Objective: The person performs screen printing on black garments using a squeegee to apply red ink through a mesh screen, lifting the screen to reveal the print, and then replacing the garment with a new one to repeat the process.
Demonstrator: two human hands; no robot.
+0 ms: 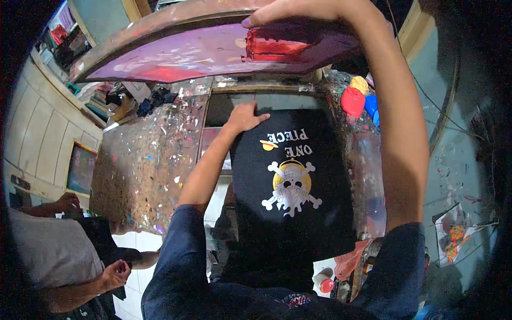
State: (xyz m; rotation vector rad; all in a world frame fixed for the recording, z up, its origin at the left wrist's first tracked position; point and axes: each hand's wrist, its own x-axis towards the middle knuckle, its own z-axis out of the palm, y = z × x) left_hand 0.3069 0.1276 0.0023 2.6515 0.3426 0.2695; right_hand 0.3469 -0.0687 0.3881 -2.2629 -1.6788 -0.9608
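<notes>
A black T-shirt [256,176] lies flat in front of me over a board, printed with white lettering, a small yellow hat and a white skull with crossed bones. My left hand [246,118] is at its far left corner, fingers curled at the cloth's edge and thumb stretched along it. Beyond the shirt, a wood-framed printing screen [176,50] is raised and tilted, its purple-stained mesh facing me. My right hand [298,9] grips the top of its frame, thumb on the near side. A thick red ink patch [277,47] shows on the mesh below that hand.
A paint-spattered wooden table [144,160] spreads to the left. Red [352,101], yellow and blue lumps sit right of the shirt. At lower left stands another person, with a hand [114,274] near dark cloth. A white container [324,281] with red contents is at lower right.
</notes>
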